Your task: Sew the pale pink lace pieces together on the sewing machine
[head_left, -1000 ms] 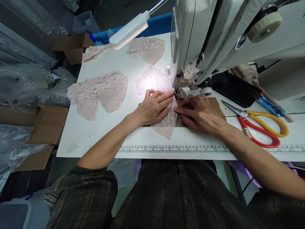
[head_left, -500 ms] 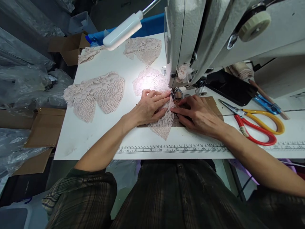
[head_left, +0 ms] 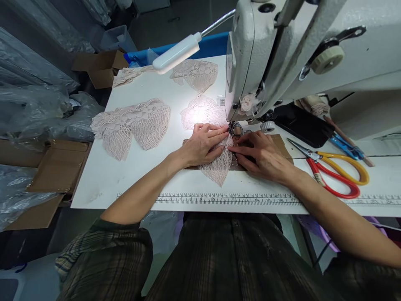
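Under the sewing machine's presser foot (head_left: 232,128) lies a pale pink lace piece (head_left: 216,170), its pointed end toward me. Flat on the lace, my left hand (head_left: 205,144) has its fingers stretched toward the foot and its thumb slightly apart. From the other side, my right hand (head_left: 260,154) reaches in with fingers bent and spread. Its index fingertip touches the lace's right edge; no pinch shows. The far part of this lace, or another piece against it, is washed out by bright light. The needle point is hidden.
More lace pieces (head_left: 134,125) lie left and at the back. A white lamp (head_left: 177,54) hangs over the table. Scissors with red and yellow handles (head_left: 336,169), a black phone (head_left: 302,123) and blue snips (head_left: 346,146) lie right. A printed ruler (head_left: 219,200) runs along the front edge.
The whole view has shifted, so the table and machine appear slightly farther right and lower. Both hands keep nearly the same pose on the lace; no clear movement of the lace shows.
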### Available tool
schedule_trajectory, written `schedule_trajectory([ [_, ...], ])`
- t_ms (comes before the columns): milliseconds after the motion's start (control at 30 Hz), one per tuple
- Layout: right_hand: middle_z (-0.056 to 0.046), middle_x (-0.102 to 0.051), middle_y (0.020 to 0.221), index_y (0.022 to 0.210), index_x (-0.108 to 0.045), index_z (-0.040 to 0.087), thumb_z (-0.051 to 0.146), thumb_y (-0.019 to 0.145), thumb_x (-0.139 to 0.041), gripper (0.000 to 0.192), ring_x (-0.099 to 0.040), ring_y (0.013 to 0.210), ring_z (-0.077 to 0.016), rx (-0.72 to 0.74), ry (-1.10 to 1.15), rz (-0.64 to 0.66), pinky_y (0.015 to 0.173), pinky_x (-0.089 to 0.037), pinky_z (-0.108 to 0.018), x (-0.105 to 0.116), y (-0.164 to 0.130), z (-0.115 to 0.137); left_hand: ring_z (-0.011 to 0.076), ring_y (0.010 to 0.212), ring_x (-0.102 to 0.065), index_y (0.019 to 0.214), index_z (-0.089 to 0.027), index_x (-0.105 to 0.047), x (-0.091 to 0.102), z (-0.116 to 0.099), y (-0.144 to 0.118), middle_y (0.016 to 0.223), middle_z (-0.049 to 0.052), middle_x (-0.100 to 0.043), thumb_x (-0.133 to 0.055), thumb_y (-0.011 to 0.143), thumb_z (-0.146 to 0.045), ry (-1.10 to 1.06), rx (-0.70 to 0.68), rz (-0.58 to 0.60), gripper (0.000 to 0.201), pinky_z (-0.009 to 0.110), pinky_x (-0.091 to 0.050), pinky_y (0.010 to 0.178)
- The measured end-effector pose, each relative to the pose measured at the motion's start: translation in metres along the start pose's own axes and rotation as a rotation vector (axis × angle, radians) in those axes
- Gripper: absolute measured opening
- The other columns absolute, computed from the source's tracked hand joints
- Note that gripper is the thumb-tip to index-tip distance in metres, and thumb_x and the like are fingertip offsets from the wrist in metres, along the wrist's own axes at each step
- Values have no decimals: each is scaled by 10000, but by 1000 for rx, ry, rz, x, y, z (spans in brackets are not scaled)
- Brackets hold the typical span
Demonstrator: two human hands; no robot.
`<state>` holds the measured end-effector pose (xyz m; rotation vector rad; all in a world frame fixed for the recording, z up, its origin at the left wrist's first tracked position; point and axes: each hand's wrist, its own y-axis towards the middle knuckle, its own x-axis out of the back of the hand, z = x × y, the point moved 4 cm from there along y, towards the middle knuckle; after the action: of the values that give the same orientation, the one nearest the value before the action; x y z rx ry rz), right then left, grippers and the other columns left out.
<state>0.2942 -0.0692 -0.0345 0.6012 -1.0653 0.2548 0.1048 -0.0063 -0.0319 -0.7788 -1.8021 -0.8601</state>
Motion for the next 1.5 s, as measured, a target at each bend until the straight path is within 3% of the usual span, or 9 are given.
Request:
schedule_trajectory([
  [300, -113, -652, 1162, 1244, -743, 312, 253, 972, -554, 336, -543, 1080, -285, 22, 37, 12, 927, -445, -481, 3, 0, -2, 316, 1265, -552, 1358, -172, -584, -3, -10, 0, 1515, 148, -546, -421, 1030, -285, 200, -75, -59, 384, 542, -386, 1032],
  [500, -116, -657, 1158, 1217, -754, 290, 254, 980, -544, 319, -550, 1053, -281, 26, 30, 22, 919, -440, -468, 4, 0, -2, 231, 979, -639, 1190, -193, -674, -3, -13, 1, 1257, 88, -727, -465, 1036, -246, 194, -167, -127, 265, 466, -457, 919],
  [733, -134, -644, 1175, 1248, -732, 246, 248, 986, -536, 327, -557, 1017, -275, 20, -20, 19, 878, -452, -447, 3, 0, -1, 280, 1083, -630, 1275, -209, -641, 1, -10, -3, 1352, 93, -682, -483, 1005, -333, 162, -198, -104, 337, 544, -431, 1011],
  [1167, -163, -646, 1076, 1253, -706, 195, 324, 1012, -450, 374, -557, 982, -301, -25, -146, -9, 846, -483, -466, -6, 11, -7, 326, 1143, -595, 1321, -174, -609, -1, -8, 7, 1490, 141, -572, -428, 1029, -349, 210, -40, -15, 386, 538, -433, 1000],
  [1300, -166, -644, 1074, 1283, -692, 195, 345, 1018, -430, 403, -556, 963, -300, -37, -161, 5, 829, -482, -458, -7, 12, -9, 329, 1129, -601, 1328, -170, -613, -4, -7, 7, 1466, 136, -595, -432, 1029, -360, 204, 4, -56, 398, 531, -450, 977],
  [1500, -160, -619, 1200, 1305, -694, 260, 317, 1004, -492, 367, -536, 1103, -323, -19, -120, 14, 892, -470, -498, -7, 3, -6, 305, 1163, -587, 1238, -205, -646, 1, -6, 8, 1350, 114, -662, -488, 1000, -316, 131, 47, -167, 306, 492, -459, 935],
])
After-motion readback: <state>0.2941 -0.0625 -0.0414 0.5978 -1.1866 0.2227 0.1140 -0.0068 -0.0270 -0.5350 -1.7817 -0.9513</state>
